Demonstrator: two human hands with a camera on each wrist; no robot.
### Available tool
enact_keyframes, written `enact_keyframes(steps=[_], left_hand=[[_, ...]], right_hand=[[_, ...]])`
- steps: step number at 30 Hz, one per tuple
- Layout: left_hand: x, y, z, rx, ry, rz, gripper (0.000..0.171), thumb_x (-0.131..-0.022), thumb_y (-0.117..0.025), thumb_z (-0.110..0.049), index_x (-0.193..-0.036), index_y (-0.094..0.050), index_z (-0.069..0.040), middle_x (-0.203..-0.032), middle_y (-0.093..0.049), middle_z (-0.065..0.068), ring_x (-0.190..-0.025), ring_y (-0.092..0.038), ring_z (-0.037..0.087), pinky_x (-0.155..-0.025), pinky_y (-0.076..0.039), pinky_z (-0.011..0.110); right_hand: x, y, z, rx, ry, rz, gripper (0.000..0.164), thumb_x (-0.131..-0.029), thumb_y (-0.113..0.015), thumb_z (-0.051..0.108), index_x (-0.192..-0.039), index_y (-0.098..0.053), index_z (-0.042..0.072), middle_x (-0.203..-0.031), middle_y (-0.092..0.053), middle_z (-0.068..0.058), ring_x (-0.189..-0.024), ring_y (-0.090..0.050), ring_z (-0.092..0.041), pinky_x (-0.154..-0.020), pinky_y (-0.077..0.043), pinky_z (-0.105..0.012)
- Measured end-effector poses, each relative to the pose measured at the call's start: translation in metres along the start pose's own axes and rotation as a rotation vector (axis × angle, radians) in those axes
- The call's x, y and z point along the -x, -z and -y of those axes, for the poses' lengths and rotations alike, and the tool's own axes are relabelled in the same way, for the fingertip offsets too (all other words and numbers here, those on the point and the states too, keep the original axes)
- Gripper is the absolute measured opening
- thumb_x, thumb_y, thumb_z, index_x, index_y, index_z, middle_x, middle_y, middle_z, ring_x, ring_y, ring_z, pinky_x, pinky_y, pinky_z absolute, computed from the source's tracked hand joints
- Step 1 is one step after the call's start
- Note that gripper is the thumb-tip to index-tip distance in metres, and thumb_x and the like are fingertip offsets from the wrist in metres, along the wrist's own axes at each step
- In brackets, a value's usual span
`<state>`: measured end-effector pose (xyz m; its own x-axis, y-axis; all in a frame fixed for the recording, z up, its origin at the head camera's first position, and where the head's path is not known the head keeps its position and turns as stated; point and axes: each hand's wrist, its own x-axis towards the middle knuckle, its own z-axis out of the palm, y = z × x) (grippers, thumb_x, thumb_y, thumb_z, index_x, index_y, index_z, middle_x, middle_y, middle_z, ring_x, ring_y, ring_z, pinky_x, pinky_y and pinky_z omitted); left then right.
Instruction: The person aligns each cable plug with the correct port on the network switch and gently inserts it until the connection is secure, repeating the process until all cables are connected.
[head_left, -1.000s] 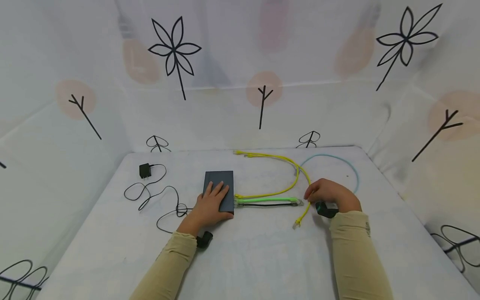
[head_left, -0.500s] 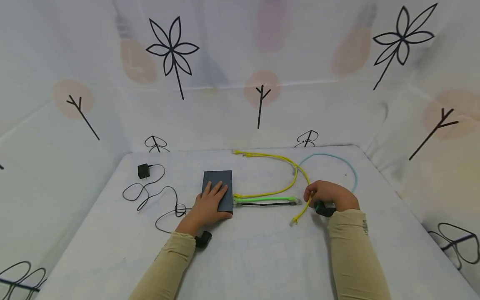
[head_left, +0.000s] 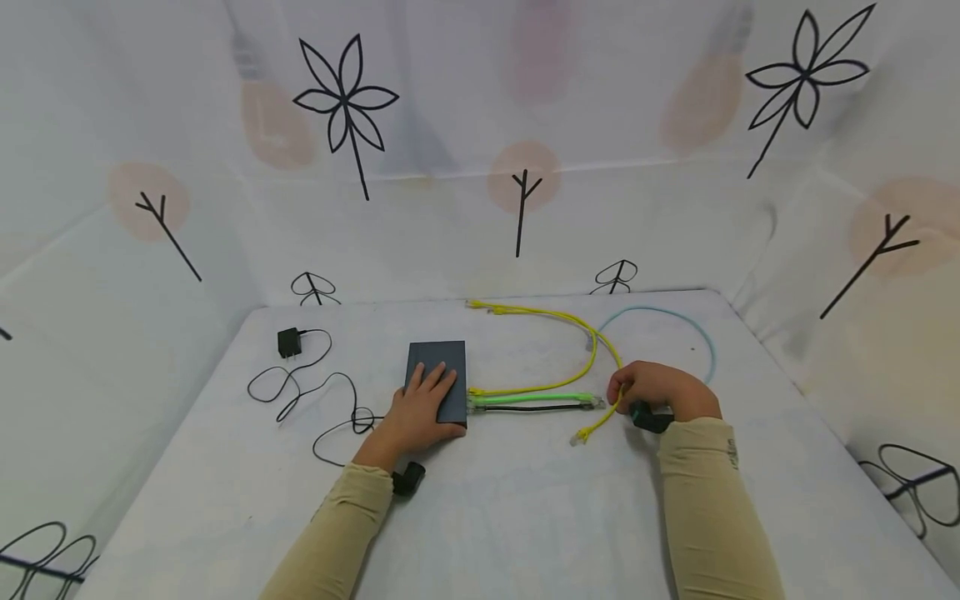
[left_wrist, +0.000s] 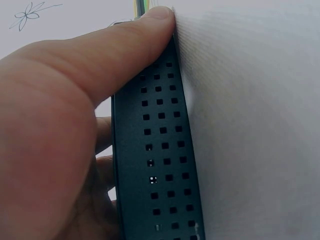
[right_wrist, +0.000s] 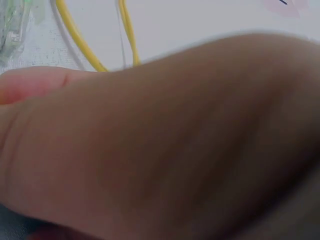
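Observation:
In the head view my left hand [head_left: 416, 417] rests on a dark grey network switch [head_left: 452, 407], fingers spread flat across its top. Its thumb lies along the perforated side [left_wrist: 165, 130], as the left wrist view shows. My right hand [head_left: 660, 390] pinches a yellow Ethernet cable [head_left: 597, 427] between thumb and fingertips, near the end whose plug [head_left: 579, 437] points left. Another yellow cable [head_left: 525, 390], a bright green cable [head_left: 532, 399] and a black cable [head_left: 532, 408] extend from the switch's right side. The right wrist view is mostly filled by the hand, hiding the grip.
A light blue cable [head_left: 686, 319] curves behind my right hand. At the left lies a black power adapter [head_left: 289, 342], its thin cord [head_left: 345, 375] looping toward the switch. The white-covered table [head_left: 510, 517] meets a patterned cloth backdrop [head_left: 450, 242] behind.
The free plug of the held yellow cable has swung left and slightly away from me. My right hand has barely moved; my left hand stays on the switch.

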<state>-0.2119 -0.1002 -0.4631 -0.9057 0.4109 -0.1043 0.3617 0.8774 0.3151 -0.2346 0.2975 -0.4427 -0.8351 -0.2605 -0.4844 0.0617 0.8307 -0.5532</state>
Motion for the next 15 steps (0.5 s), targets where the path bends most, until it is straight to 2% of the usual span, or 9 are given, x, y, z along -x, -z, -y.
enact_keyframes(steps=[8, 11, 15], left_hand=[[-0.002, -0.002, 0.0, -0.008, -0.005, 0.002, 0.092, -0.083, -0.068, -0.057, -0.156, -0.023, -0.022, -0.164, -0.015, 0.004, -0.151, -0.003, 0.038, -0.109, -0.024, 0.067], [-0.002, -0.002, 0.001, -0.011, -0.005, -0.001, 0.092, -0.083, -0.068, -0.057, -0.156, -0.023, -0.022, -0.164, -0.015, 0.004, -0.151, -0.003, 0.038, -0.109, -0.024, 0.067], [-0.002, -0.002, 0.001, -0.013, -0.001, 0.001, 0.092, -0.083, -0.068, -0.057, -0.156, -0.023, -0.023, -0.164, -0.015, 0.004, -0.151, -0.003, 0.038, -0.109, -0.023, 0.067]], right_hand=[[0.009, 0.008, -0.002, -0.009, 0.106, -0.018, 0.011, -0.084, -0.07, 0.014, -0.094, -0.068, 0.011, -0.088, -0.059, -0.002, -0.083, -0.051, -0.017, -0.075, -0.039, -0.031], [0.012, 0.011, -0.003, 0.004, 0.133, -0.061, 0.01, -0.087, -0.068, 0.018, -0.096, -0.067, 0.013, -0.086, -0.055, -0.002, -0.082, -0.049, -0.017, -0.073, -0.037, -0.031], [0.012, 0.012, -0.003, -0.017, 0.169, -0.143, 0.012, -0.092, -0.064, 0.019, -0.101, -0.066, 0.012, -0.083, -0.056, -0.005, -0.079, -0.05, -0.019, -0.071, -0.042, -0.032]])
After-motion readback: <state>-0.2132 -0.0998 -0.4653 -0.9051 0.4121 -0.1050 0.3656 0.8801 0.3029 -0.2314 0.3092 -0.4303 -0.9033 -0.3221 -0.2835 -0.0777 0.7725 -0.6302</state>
